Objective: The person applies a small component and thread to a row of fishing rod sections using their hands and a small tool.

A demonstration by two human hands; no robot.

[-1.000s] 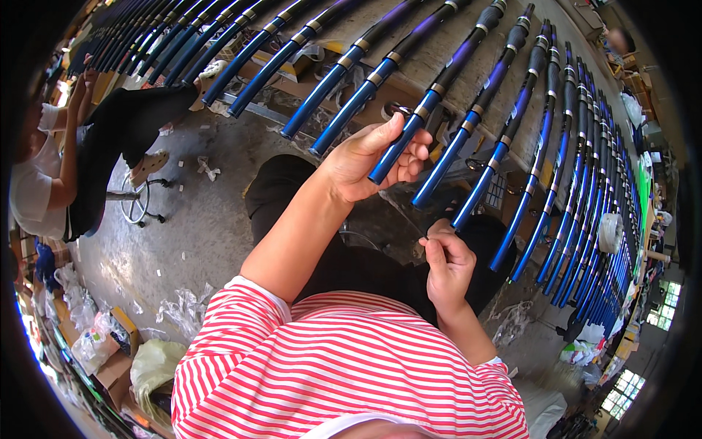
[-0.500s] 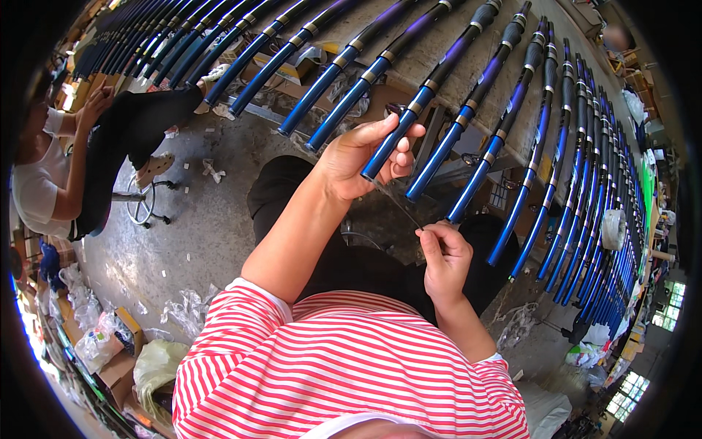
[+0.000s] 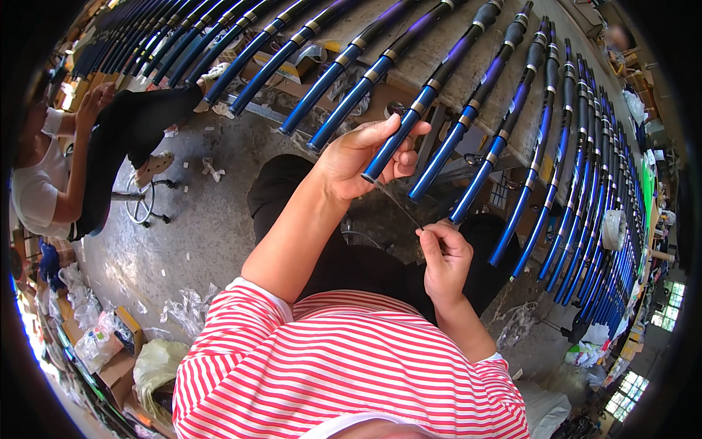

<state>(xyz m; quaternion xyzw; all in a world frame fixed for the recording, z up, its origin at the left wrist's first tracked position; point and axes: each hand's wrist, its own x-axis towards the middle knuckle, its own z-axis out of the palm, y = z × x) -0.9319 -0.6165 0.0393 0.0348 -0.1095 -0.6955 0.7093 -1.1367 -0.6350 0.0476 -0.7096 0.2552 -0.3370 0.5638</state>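
My left hand (image 3: 362, 157) is wrapped around the lower end of a glossy blue rod (image 3: 428, 95) with gold rings and a black grip at its far end. A thin dark inner piece (image 3: 401, 207) comes out of the rod's lower end and runs down to my right hand (image 3: 444, 256), which pinches its tip between thumb and fingers. Both hands are above my lap, in front of my red-and-white striped shirt.
Many matching blue rods (image 3: 556, 132) lie side by side across a long bench (image 3: 409, 62) ahead and to the right. A seated person (image 3: 66, 168) in a white shirt is at the left. Plastic bags and boxes (image 3: 110, 344) litter the concrete floor.
My left hand has slid slightly left and down along the rod. My right hand stays pinched on the thin inner piece at about the same spot.
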